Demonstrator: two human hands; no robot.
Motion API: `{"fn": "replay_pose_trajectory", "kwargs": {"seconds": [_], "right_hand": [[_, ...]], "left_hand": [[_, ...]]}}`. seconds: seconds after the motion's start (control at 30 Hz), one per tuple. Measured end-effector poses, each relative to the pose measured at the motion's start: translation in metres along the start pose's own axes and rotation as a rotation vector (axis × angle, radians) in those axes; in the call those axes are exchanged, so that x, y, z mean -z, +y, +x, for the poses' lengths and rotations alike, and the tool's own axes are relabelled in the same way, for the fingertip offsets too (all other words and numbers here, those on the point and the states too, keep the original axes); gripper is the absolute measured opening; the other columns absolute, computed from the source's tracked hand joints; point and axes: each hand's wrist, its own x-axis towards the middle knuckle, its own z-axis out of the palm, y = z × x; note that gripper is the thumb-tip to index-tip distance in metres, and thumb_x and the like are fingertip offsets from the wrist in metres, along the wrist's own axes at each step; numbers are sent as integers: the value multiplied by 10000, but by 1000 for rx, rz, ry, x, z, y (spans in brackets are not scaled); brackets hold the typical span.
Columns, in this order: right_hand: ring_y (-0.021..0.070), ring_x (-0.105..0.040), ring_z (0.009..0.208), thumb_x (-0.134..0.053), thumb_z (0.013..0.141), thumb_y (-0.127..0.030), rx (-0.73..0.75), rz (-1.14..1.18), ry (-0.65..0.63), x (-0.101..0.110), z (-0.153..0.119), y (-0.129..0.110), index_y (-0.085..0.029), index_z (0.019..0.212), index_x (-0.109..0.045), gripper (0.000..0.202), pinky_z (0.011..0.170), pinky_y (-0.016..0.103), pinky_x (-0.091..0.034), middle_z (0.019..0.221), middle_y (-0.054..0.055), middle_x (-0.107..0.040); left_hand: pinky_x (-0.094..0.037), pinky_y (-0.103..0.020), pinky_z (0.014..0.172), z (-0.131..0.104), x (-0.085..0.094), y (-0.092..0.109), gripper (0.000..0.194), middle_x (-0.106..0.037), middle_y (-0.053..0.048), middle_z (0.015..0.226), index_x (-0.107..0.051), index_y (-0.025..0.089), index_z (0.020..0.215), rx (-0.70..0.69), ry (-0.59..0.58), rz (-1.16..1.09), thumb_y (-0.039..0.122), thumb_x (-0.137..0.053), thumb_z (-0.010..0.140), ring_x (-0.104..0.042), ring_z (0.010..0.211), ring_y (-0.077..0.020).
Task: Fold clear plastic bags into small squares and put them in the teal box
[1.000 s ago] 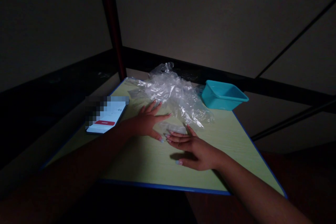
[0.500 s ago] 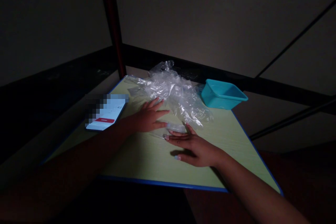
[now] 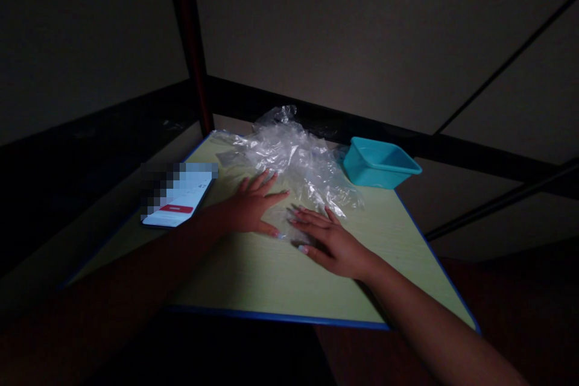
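My left hand [image 3: 253, 208] lies with its fingers spread at the near side of a heap of crumpled clear plastic bags [image 3: 289, 151]. Its thumb touches the edge of a small clear plastic piece [image 3: 289, 226] lying on the table. From the right, my right hand [image 3: 332, 241] rests its outstretched fingers over the right part of that same piece. Neither hand grips anything.
The light wooden table [image 3: 280, 283] has a blue edge. A lit phone [image 3: 183, 196] lies at the left, beside my left forearm. A turquoise plastic basket [image 3: 375, 172] stands at the back right corner, touching or near the bags.
My right hand's fingers have moved up over the clear piece, which now looks flatter and less folded. My left thumb has dropped lower, wider apart from the fingers.
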Motion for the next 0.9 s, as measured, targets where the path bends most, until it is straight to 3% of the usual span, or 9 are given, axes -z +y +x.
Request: {"fn": "replay_pose_trajectory", "kwargs": {"seconds": [0.17, 0.3, 0.47, 0.63, 0.7, 0.83, 0.9], "right_hand": [[271, -335, 1356, -488, 902, -312, -32, -4, 85, -7, 4, 7, -236, 1361, -435, 468, 1094, 601, -121, 1417, 120, -455], [278, -356, 1340, -462, 915, -321, -56, 77, 158, -12, 8, 16, -245, 1420, -340, 525, 1089, 598, -173, 1405, 134, -458], [270, -360, 1343, -421, 931, -305, -53, 166, 143, -13, 12, 21, -267, 1481, -184, 600, 1097, 638, -46, 1373, 114, -503], [271, -345, 1349, -442, 919, -295, -76, 187, 119, -12, 15, 17, -261, 1471, -225, 594, 1094, 638, 9, 1362, 112, -514], [275, -400, 1307, -454, 911, -304, -80, 202, 158, -12, 16, 18, -240, 1454, -276, 574, 1095, 634, -50, 1323, 120, -541], [244, -520, 1168, -442, 916, -309, -60, 276, 249, -15, 17, 25, -185, 1418, -362, 523, 1062, 528, -290, 1193, 124, -613], [234, -526, 1161, -433, 921, -302, -83, 304, 267, -17, 17, 29, -191, 1418, -369, 513, 1054, 511, -308, 1161, 110, -634]], "left_hand": [[-72, -622, 1065, 2, -7, -5, 1046, 32, -146, 1565, -206, 318, 1476, -28, 36, 6, 715, -646, 614, 60, 1411, -419], [-50, -617, 1068, 3, -14, -9, 1125, 52, -149, 1564, -156, 324, 1484, -40, 43, 4, 736, -660, 567, 61, 1413, -413], [-76, -596, 1077, 6, -17, -5, 1204, 36, -171, 1561, -151, 282, 1491, -10, 64, 14, 739, -688, 516, 57, 1413, -413], [-78, -561, 1095, 8, -21, -4, 1221, 11, -169, 1564, -178, 273, 1488, -28, 87, 20, 745, -696, 489, 53, 1419, -397], [-76, -568, 1094, 8, -22, -5, 1223, 22, -170, 1563, -178, 271, 1489, -33, 88, 21, 748, -695, 488, 58, 1417, -400], [-72, -586, 1091, 9, -21, -4, 1219, 45, -161, 1563, -174, 281, 1489, -29, 93, 20, 743, -698, 490, 60, 1413, -413], [-69, -595, 1088, 9, -21, -3, 1220, 50, -154, 1563, -167, 285, 1489, -25, 91, 22, 741, -698, 491, 58, 1410, -422]]}}
